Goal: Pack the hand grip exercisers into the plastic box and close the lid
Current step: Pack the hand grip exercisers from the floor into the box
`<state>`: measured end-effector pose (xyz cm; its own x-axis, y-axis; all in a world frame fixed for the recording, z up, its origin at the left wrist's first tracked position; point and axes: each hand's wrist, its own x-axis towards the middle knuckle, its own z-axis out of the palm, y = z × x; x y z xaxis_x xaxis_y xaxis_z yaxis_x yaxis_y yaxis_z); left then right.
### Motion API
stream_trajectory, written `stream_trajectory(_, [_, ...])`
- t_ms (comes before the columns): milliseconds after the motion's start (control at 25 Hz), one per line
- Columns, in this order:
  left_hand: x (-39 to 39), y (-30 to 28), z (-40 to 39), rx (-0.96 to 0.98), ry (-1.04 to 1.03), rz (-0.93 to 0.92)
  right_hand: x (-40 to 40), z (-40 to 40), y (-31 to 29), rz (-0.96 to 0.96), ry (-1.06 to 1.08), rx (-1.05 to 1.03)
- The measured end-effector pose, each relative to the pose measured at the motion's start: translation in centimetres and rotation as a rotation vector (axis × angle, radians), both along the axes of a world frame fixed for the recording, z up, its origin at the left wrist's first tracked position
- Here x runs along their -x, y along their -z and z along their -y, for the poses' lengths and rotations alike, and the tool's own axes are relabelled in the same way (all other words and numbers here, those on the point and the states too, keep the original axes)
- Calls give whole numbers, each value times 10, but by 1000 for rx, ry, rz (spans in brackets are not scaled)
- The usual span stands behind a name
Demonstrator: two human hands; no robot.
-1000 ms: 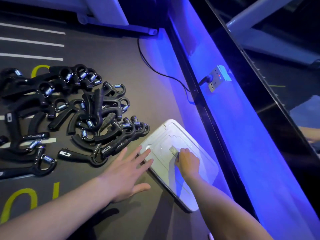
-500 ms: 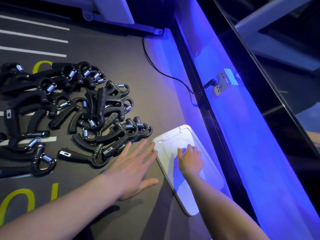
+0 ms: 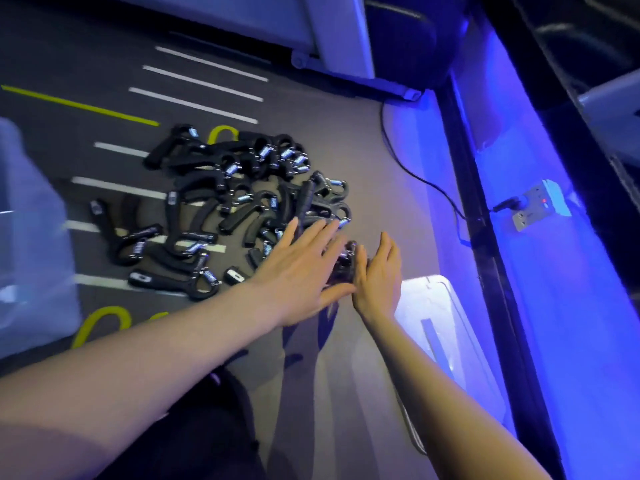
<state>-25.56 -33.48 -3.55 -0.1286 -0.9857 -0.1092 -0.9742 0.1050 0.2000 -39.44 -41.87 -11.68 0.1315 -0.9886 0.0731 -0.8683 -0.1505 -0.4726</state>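
Black exercisers (image 3: 242,202) heaped on grey floor (image 3: 374,161) at frame centre, coil springs showing, some lying across white floor stripes (image 3: 201,84). Left hand (image 3: 301,268) flat over the pile's lower right edge, fingers straight and spread, gripping nothing; covers several exercisers beneath. Right hand (image 3: 379,275) just beside it to the right, fingers straight and together, palm turned toward the left hand. A small blurred cluster of exercisers caught between the two hands; whether either palm actually touches it cannot be told. Lid (image 3: 446,323) flat on the floor at lower right, pale, lit blue, partly crossed by the right forearm. Translucent box (image 3: 31,237) at the left edge, blurred and cut off by the frame, well apart from the pile. Black cable (image 3: 415,178) running down the floor right of the pile to a socket (image 3: 533,209) at right, a plug in it, mounted on a blue-lit ledge. Yellow line (image 3: 79,105) at upper left, yellow curved markings at lower left. Dark clothing at bottom centre.
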Motion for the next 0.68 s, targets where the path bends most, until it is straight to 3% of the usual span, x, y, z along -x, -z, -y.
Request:
stream_trajectory(320, [-115, -34, -48, 145, -423, 175, -153, -31, -60, 81, -396, 193])
stream_trajectory(680, [-218, -12, -179, 95, -636, 269, -265, -108, -67, 0, -758, 243])
